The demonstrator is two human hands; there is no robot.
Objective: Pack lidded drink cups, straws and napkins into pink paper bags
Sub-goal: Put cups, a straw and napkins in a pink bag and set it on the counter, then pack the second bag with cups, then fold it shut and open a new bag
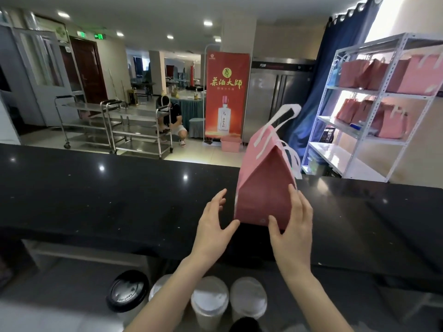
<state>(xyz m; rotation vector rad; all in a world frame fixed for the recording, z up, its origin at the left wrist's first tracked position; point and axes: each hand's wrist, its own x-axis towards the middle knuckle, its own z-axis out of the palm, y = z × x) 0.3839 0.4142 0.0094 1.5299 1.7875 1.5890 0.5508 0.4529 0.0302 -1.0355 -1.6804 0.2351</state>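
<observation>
A pink paper bag with white handles stands upright on the black counter, its top folded closed. My right hand holds its lower right corner, thumb on the front face and fingers along the right side. At the bag's lower left, my left hand is open with fingers spread, its thumb touching the bottom corner. Below the counter, near me, stand a black-lidded cup and clear-lidded cups. My left forearm partly hides another cup.
A white metal shelf at the right holds several filled pink bags. Beyond the counter stand steel trolleys, a crouching person, a red banner and a pink tub.
</observation>
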